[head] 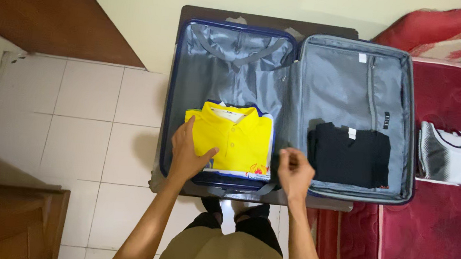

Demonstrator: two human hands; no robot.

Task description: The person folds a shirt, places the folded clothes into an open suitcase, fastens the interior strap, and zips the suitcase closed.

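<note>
left hand [187,156]: flat, fingers spread, pressing yellow polo shirt [232,138] in suitcase [175,85]. right hand [294,172]: loosely curled, grip empty.

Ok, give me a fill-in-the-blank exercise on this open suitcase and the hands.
1. The left hand rests flat on the folded ____ polo shirt.
2. The folded black shirt lies in the ____ half of the suitcase.
3. The striped white garment lies ____ the suitcase, on the red bedding.
4. The right hand hovers near the suitcase's ____ edge.

Missing words: yellow; right; outside; front
</note>
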